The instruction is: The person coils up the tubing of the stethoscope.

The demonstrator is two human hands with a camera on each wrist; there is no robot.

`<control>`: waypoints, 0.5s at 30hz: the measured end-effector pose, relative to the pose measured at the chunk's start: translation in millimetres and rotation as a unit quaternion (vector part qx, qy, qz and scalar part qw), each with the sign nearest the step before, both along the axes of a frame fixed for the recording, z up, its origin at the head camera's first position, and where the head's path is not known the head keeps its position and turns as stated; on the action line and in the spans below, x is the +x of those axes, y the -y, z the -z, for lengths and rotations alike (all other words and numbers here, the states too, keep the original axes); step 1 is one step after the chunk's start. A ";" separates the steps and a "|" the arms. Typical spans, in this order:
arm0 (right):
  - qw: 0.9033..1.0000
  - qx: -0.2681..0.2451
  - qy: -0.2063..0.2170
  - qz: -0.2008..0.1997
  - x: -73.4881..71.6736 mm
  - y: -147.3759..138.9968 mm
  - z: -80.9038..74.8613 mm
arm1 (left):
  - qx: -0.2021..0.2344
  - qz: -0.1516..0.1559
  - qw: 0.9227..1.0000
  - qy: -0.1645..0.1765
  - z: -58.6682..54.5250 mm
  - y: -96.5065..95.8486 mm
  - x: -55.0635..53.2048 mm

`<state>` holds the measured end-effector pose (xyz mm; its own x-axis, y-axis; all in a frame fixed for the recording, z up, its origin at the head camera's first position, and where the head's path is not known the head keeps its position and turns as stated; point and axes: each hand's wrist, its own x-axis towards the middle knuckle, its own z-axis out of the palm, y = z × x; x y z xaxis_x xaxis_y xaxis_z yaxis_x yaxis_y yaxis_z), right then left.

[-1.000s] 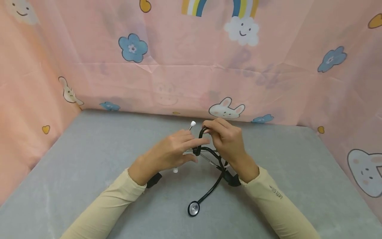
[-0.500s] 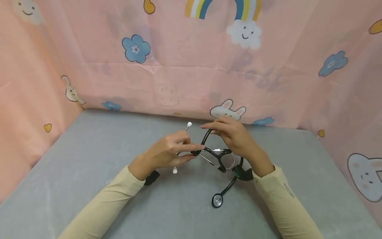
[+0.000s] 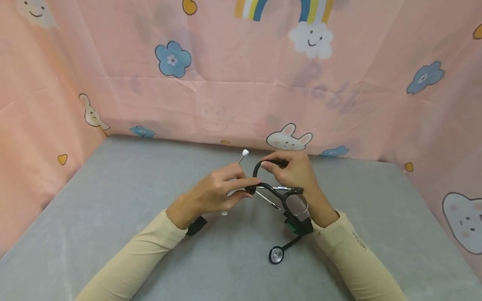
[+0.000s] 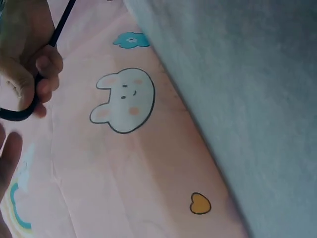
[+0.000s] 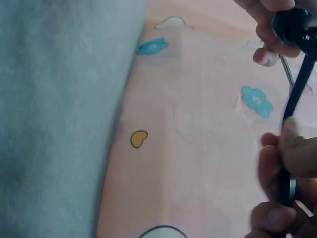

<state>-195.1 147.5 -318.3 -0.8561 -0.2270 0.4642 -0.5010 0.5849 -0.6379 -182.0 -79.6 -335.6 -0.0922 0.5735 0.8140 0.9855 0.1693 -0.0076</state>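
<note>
Left hand pinches the gathered stethoscope. Right hand, straighter-fingered moments ago, now pinches its tubing, apparently steadying the bend.

Head view softly lit, warmer tone on left curtain, diffuse shadows on grey table, wrist views dimmer and cooler, right hand slightly blurred.

We seem to be at a small tabletop booth: pink cloth screens the grey tabletop at the back and both sides. The cloth's creases and its printed rabbits, blue flowers and rainbow suggest a nursery-style hanging, but we cannot tell what room lies beyond.
</note>
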 end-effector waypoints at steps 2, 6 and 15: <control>1.000 0.007 0.021 0.002 -0.6 0.6 0.6 | 0.030 -0.018 0.999 -0.004 -1.2 2.8 -2.0; 0.999 0.017 -0.026 -0.033 -2.5 2.8 6.5 | 0.098 -0.055 0.994 0.001 -5.5 8.8 -5.1; 0.999 0.027 -0.021 -0.022 -2.0 6.6 8.4 | 0.134 -0.118 0.984 -0.004 -8.2 14.3 -9.5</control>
